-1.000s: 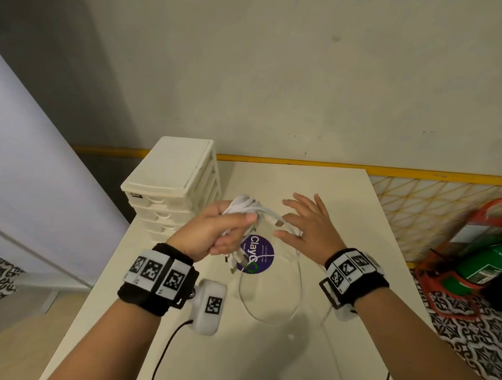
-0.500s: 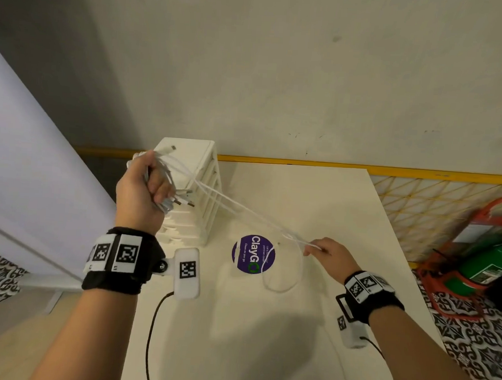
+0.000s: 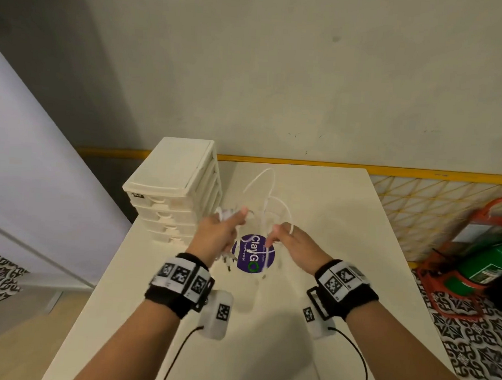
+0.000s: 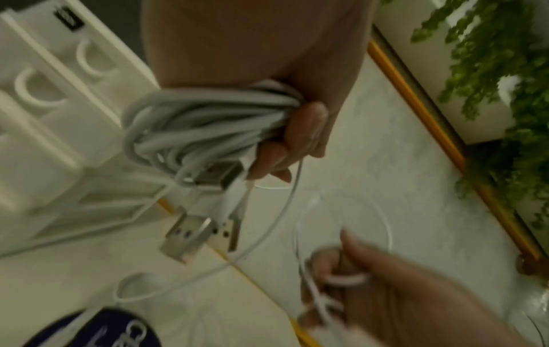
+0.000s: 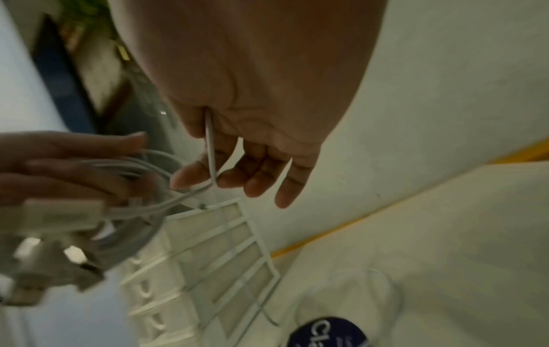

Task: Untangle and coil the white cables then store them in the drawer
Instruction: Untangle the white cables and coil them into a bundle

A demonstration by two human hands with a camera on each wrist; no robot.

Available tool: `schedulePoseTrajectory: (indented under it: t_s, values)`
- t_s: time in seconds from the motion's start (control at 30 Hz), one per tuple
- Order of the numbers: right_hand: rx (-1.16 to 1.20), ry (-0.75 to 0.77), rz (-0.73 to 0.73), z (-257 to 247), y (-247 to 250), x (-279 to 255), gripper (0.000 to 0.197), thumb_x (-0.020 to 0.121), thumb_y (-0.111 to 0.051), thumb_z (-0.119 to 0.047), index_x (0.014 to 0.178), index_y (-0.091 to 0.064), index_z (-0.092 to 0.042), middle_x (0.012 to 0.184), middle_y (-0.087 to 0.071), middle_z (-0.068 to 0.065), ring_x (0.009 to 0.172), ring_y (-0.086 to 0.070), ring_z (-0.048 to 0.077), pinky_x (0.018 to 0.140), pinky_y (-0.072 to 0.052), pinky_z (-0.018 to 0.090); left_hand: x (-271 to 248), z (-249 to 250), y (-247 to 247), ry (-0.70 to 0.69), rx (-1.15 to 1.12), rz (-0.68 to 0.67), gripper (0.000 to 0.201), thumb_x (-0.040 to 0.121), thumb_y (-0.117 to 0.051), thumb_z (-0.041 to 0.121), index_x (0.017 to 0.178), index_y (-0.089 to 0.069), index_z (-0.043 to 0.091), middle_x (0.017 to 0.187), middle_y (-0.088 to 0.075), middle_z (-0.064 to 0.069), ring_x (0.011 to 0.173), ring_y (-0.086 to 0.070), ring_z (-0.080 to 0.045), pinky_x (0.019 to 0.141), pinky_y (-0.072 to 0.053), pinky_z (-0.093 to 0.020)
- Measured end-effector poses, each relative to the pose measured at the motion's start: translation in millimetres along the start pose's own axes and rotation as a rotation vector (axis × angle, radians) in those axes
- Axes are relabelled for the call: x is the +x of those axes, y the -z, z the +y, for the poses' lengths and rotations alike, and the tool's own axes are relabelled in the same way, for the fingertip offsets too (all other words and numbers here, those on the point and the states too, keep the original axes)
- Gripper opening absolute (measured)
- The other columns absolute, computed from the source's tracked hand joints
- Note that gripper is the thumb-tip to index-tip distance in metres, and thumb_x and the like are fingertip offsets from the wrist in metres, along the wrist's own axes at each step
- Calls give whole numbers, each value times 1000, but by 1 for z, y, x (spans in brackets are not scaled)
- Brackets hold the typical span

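My left hand (image 3: 220,232) grips a bundle of coiled white cables (image 4: 202,122) above the table, just right of the white drawer unit (image 3: 176,191). Several USB plugs (image 4: 193,237) dangle below the bundle. My right hand (image 3: 293,245) is close beside it and pinches one thin white cable strand (image 5: 210,150) between thumb and forefinger. Loose white loops (image 3: 268,196) arc up and away between the two hands. In the right wrist view the left hand (image 5: 68,162) holds the bundle at the left edge. The unit's drawers look shut.
A round purple sticker (image 3: 253,257) lies on the white table (image 3: 323,326) under the hands. A green cylinder in an orange stand (image 3: 486,263) sits on the floor at the right. The wall with a yellow strip (image 3: 304,163) backs the table.
My left hand came down from beside the drawer unit's top to the table's middle. The right hand rose to meet it, and the stretched cable went slack into loops.
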State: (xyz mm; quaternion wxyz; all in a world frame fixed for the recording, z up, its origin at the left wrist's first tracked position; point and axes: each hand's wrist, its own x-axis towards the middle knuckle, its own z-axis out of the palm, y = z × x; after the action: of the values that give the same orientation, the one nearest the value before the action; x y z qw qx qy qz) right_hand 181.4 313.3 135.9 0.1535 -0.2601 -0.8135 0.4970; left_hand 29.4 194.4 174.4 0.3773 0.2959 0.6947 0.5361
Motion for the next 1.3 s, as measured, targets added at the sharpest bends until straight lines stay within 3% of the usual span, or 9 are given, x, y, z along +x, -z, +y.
schedulePoseTrajectory:
  t_s: [0.1,0.23,0.4,0.53,0.6,0.77,0.97,1.13,1.3]
  values:
    - [-35,90,-33,-9,-6,3,34,94,-34,-41,81,-60,-22,83,-59,-8,87,-59,14,86,-44,33,-3,-1,-15,-10,17,-66,40,89,-65,30,58,-52,9,36,-43,4,29,-39,-8,36,-34,-18]
    - [44,100,-55,-12,0,0,23,98,-35,-27,87,-56,-29,77,-54,-12,72,-51,-1,73,-39,18,5,-7,-12,8,-15,-107,46,89,-64,19,48,-44,13,39,-38,-3,33,-34,-17,46,-31,-30]
    - [220,29,-27,-14,2,-1,19,100,-38,-11,105,-55,-6,74,-57,-1,64,-56,-2,64,-44,11,-2,-12,-9,2,-147,-302,52,92,-56,8,43,-41,13,36,-33,-3,31,-30,-16,41,-31,-22]
    - [262,34,81,-9,-1,-5,7,94,-53,-12,93,-60,-12,81,-64,2,77,-61,6,74,-49,24,0,-13,-13,-17,-115,-91,49,90,-60,12,46,-41,7,34,-34,-2,31,-29,-16,41,-31,-24]
    - [309,40,75,-12,-2,-8,4,87,-62,-8,87,-61,-13,90,-67,7,86,-63,16,83,-50,32,7,-16,-12,24,-196,48,31,88,-62,14,62,-51,2,35,-35,-2,30,-29,-17,39,-29,-24]
    - [467,34,-108,-22,-13,-11,51,58,-79,-3,94,-46,-16,97,-62,0,92,-62,14,81,-51,28,6,-13,-19,101,-313,214,20,88,-60,11,70,-52,4,37,-36,-2,30,-30,-16,35,-26,-19]
    - [449,34,-187,-28,-13,-11,49,62,-81,-10,100,-50,-16,105,-59,5,102,-61,21,89,-51,38,4,-12,-23,167,-425,324,20,87,-60,8,72,-47,7,38,-39,2,29,-33,-12,34,-28,-17]
    - [413,11,125,-32,-13,-5,13,83,-67,-9,91,-59,-3,86,-68,8,80,-66,16,80,-55,30,0,-14,-26,129,-300,261,22,88,-62,9,72,-47,4,36,-41,4,28,-38,-10,34,-34,-19]
    - [143,-247,412,-19,-3,4,20,83,-60,-7,99,-50,-12,74,-65,9,56,-66,23,65,-58,38,-10,-10,-24,66,-118,141,26,89,-61,8,67,-48,6,32,-45,8,26,-41,-4,34,-32,-14]
